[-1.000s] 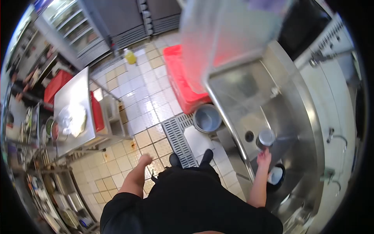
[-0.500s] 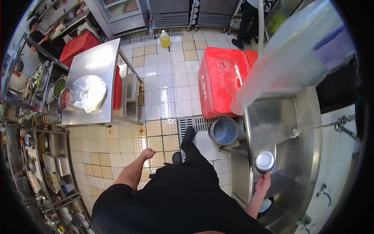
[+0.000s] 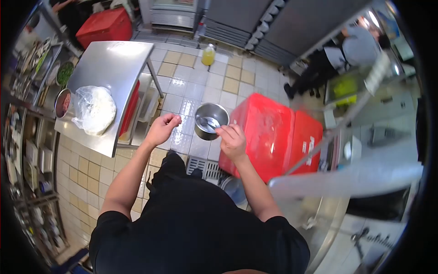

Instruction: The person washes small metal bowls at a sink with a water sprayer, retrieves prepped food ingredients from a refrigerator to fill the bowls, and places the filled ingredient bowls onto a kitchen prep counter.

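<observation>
My right hand (image 3: 232, 140) is closed on the near rim of a round stainless steel pot (image 3: 211, 133). Inside the pot lies a dark spoon-like utensil (image 3: 207, 123), its handle running toward my fingers; whether they pinch it too I cannot tell. My left hand (image 3: 160, 129) hovers left of the pot, apart from it, with curled fingers and nothing visible in them. Farther left, a clear plastic bag of white stuff (image 3: 96, 109) sits on a steel table (image 3: 114, 59). Beside the bag stands a metal container with pinkish contents (image 3: 65, 102).
Red insulated boxes (image 3: 267, 132) stand close on my right. A yellow liquid jug (image 3: 208, 55) is on the tiled floor ahead. Shelving with kitchenware (image 3: 36, 169) lines the left. At the back right, a person in grey (image 3: 360, 48) bends over. A floor drain (image 3: 205, 168) lies by my feet.
My right hand has brought the steel pot from over the sink to in front of me, turning its open top into view. My left hand has risen toward it. My view has swung right.
</observation>
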`<state>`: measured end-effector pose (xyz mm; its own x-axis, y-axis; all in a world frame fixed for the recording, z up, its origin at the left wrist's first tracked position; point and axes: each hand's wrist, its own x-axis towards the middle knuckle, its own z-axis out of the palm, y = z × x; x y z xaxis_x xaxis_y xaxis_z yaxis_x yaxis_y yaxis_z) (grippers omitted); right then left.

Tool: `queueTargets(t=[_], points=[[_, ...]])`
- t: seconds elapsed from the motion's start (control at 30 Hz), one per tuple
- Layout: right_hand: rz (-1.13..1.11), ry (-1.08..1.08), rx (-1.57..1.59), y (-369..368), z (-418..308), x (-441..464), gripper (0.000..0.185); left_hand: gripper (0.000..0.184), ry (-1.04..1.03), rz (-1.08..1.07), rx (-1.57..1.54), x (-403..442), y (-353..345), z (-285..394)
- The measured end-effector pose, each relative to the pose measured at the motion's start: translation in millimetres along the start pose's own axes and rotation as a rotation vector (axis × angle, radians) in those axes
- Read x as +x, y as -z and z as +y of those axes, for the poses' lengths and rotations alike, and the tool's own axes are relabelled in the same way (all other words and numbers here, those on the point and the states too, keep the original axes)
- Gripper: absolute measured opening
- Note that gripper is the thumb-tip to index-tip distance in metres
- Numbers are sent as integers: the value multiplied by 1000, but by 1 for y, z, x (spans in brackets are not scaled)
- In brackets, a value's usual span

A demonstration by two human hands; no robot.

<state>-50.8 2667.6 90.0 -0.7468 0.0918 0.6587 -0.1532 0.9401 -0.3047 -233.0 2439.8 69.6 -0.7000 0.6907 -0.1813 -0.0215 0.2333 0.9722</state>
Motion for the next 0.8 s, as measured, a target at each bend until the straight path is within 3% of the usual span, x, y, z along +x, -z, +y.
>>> queueTargets(t=[0.17, 0.27, 0.33, 0.4, 0.43, 0.63, 0.73, 0.8], points=[[-59, 465, 23, -90, 50, 132, 30, 20, -15, 243, -121, 57, 57, 15], [-87, 563, 78, -144, 73, 199, 29, 17, -17, 325, -66, 107, 90, 10], [-158, 575, 170, -181, 89, 233, 29, 19, 15, 419, -65, 142, 112, 5], [-188, 598, 246, -219, 103, 271, 28, 20, 187, 451, -187, 184, 138, -11], [-199, 613, 279, -236, 109, 290, 28, 22, 386, 454, -288, 202, 152, 5], [-395, 520, 512, -334, 130, 398, 35, 17, 384, 752, -164, 285, 242, -37], [-401, 340, 633, -363, 160, 460, 44, 19, 288, 1043, -109, 305, 303, -65], [-430, 320, 584, -402, 218, 496, 52, 16, 259, 1274, 37, 308, 336, -71]])
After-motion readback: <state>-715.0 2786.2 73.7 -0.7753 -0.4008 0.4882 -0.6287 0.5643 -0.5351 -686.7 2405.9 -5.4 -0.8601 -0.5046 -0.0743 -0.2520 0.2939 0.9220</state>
